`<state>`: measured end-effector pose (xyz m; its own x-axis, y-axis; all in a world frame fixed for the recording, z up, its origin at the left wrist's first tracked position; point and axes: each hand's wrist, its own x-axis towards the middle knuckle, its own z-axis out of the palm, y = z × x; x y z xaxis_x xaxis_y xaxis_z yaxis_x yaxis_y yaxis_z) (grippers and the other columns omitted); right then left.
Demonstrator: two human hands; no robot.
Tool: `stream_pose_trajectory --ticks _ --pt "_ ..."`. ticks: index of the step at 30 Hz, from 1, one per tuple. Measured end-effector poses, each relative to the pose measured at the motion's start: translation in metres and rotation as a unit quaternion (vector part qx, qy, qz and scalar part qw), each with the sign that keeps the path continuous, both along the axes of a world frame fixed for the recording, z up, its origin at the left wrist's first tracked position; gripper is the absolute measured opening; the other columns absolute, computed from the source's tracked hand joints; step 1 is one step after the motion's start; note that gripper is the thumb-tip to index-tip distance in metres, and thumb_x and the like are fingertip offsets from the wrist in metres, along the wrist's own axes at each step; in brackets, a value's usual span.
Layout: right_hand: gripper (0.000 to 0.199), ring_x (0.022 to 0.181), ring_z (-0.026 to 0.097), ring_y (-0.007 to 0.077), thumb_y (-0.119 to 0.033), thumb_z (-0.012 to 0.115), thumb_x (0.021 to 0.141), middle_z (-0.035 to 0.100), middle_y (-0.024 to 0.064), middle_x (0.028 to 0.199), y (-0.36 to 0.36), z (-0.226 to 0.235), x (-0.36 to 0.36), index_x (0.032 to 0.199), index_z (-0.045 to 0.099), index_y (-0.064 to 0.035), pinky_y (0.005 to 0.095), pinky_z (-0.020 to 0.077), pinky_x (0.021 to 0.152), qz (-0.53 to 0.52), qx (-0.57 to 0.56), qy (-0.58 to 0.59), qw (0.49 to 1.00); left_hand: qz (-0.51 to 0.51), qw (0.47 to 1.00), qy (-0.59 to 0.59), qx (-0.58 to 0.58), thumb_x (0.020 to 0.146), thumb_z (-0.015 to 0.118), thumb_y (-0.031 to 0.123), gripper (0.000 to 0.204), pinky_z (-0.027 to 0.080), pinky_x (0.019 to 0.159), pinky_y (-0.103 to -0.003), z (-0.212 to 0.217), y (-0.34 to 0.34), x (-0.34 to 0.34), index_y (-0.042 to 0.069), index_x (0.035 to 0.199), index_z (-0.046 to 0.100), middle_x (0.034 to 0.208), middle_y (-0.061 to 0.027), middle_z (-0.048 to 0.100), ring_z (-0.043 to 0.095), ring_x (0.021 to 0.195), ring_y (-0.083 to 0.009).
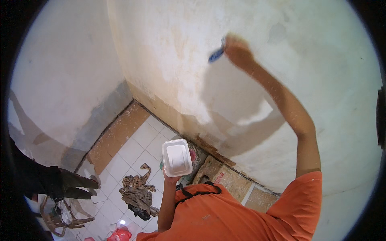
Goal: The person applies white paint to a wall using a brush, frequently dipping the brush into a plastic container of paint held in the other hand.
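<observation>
The fingers of the right hand (239,48), blurred, were clenched around a blue tool (216,55), whose blue end stuck out to the left of and below them; its exact kind could not be told. They were raised high, close to a patchy, off-white wall (161,52), but whether the tool touched it could not be made out. A broad shadow (227,94) fell on the wall below these fingers.

Well below and to the left of them, the fingers of the left hand (172,179) were grasping a white tub (179,170) at its near end, though they were mostly hidden beneath it. The rectangular tub lay just beyond these fingers, its open top facing up and its inside white.

To the left of the left fingers and lower down, a crumpled brown cloth (138,195) lay on the white-tiled floor (142,134). A strip of brown cardboard (116,136) ran along the foot of the wall, beyond and to the left of those fingers. To their right was a board-like brown sheet (231,180), and nearer than they were, to the left, a red plastic bag (120,233). Farther left stood a brown chair (50,221).
</observation>
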<state>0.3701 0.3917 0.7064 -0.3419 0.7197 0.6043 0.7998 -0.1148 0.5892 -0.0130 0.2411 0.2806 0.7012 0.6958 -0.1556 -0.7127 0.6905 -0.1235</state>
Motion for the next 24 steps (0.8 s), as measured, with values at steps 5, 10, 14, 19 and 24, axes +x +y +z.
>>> stream_pose_trajectory --ticks 5,10,14,19,24 --pt "0.014 0.078 0.06 0.0299 -0.012 0.057 0.077 0.057 0.0145 0.08 -0.03 -0.19 0.006 0.083 0.061 0.0005 0.0456 0.0515 0.067 -0.001 -0.103 -0.074 0.992 0.028 0.997 0.072 -0.01 0.094 0.044 0.037 0.052 0.048 0.094 -0.06 0.012 0.004 -0.008 0.006 0.135 0.049 0.129 -0.017 0.057 0.058 0.114 -0.0397" --pt "0.012 0.081 0.063 0.027 -0.014 0.058 0.082 0.058 0.012 0.084 -0.034 -0.216 0.012 0.083 0.064 -0.0027 0.0439 0.0539 0.067 -0.036 -0.224 0.206 0.952 0.032 0.991 0.117 0.058 0.095 0.047 0.042 0.055 0.046 0.097 -0.057 -0.002 0.009 -0.016 0.007 0.137 0.046 0.133 -0.0156 0.055 0.055 0.12 -0.0365" --pt "0.013 0.085 0.063 0.0277 -0.014 0.055 0.086 0.059 0.0124 0.091 -0.049 -0.113 0.006 0.088 0.064 -0.0051 0.0443 0.0528 0.072 -0.106 -0.101 0.167 0.975 0.036 0.992 0.107 0.062 0.095 0.047 0.044 0.056 0.046 0.099 -0.055 0.014 0.008 -0.012 0.008 0.138 0.046 0.136 -0.0152 0.053 0.054 0.121 -0.0351" --pt "0.012 0.079 0.061 0.0229 -0.013 0.056 0.088 0.055 0.0089 0.085 -0.085 0.031 -0.008 0.094 0.06 -0.0034 0.0346 0.0536 0.067 0.001 0.107 0.135 0.985 0.007 0.998 0.06 0.036 0.095 0.048 0.045 0.057 0.044 0.102 -0.055 0.008 0.001 -0.01 0.009 0.139 0.045 0.138 -0.0144 0.051 0.052 0.123 -0.0351" --pt "0.017 0.083 0.059 0.0354 -0.011 0.059 0.087 0.06 0.0129 0.097 -0.079 -0.041 0.017 0.101 0.062 -0.003 0.0465 0.0502 0.075 0.037 0.07 0.247 0.966 -0.002 0.997 0.041 0.067 0.094 0.048 0.046 0.058 0.043 0.102 -0.056 0.01 -0.004 -0.003 0.01 0.14 0.045 0.138 -0.0142 0.051 0.052 0.124 -0.0356"
